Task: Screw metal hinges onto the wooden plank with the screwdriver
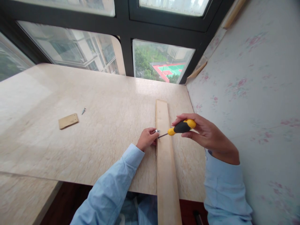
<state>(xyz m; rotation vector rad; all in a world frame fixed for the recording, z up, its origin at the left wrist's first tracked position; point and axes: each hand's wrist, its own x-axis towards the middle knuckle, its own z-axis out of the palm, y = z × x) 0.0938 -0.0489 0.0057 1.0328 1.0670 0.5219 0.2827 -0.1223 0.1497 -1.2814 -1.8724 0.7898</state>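
Note:
A long wooden board (165, 168) lies lengthwise on the stone-patterned surface, its near end reaching past the front edge toward me. My right hand (199, 131) is closed around the yellow and black handle of a screwdriver (181, 127). The shaft slants down to the left, and its tip is at the board's left edge beside my left fingertips. My left hand (148, 137) pinches a small shiny metal piece (157, 131) against that edge. Fingers cover most of the piece, so its exact kind is unclear.
Left on the surface (112, 125) lie a small wooden block (68, 121) with holes at one end and a loose screw (83, 111). A flowered wall (246, 93) rises close on the right. Dark-framed windows (127, 47) stand behind the surface.

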